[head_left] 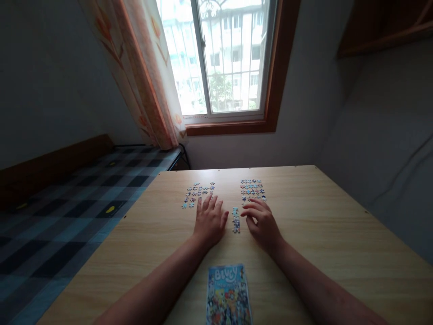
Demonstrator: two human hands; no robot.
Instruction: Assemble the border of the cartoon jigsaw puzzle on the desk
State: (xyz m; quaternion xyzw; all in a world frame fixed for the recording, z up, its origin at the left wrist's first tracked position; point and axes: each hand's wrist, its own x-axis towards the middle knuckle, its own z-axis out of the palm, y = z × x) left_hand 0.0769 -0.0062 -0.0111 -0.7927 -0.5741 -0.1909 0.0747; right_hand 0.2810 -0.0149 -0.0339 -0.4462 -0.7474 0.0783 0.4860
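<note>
My left hand lies palm down with its fingers spread wide, the tips at the near edge of a loose group of small blue, white and dark jigsaw pieces. I see nothing gripped in it, though I can't tell whether the fingertips touch a piece. My right hand is narrower, its fingers bent and the thumb curled under near the index finger; whether a tiny piece sits at those tips, I can't tell.

Between my 2 hands is a narrow strip of blue and multicoloured jigsaw pieces, which look joined, running away from me on the pale wood-grain counter. Just beyond my right fingers, more small pieces in neat rows lie flat, spaced more tidily than those on the left. Nearer to me, between my forearms, is a bright blue picture sheet crowded with cartoon figures, with "BLUEY" seemingly printed across its top.

I judge this to be a moment of handling single pieces around the strip. Pieces this small and flat call for a light fingertip pinch, a check of tabs and colours, and care not to nudge the strip.
</note>
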